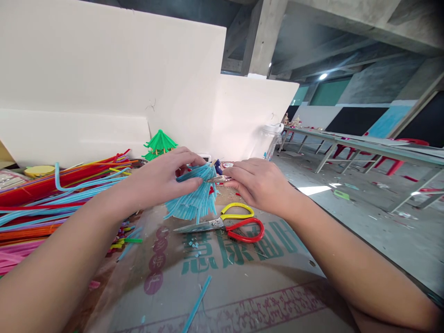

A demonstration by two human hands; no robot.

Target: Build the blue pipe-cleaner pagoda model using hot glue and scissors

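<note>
My left hand point(176, 178) is closed around the top of a light-blue fringed piece point(190, 206), made of many fuzzy pipe cleaners that fan out downward. My right hand point(260, 182) pinches silver pointed tweezers point(215, 179), whose tips meet the upper side of the blue piece. Just below the hands lie scissors point(213, 225) with one yellow and one red handle loop, blades pointing left. Small blue clippings point(196, 245) are scattered beside the blades. A loose blue pipe cleaner point(197, 305) rests nearer to me on the printed plastic sheet point(260, 286).
Bundles of coloured pipe cleaners point(41, 208) cover the left side. Behind them stands a green tiered pipe-cleaner piece point(160, 144). A clear lidded jug point(267, 141) is at the back right, before white boards point(173, 83). Long tables point(374, 148) and red chairs stand beyond.
</note>
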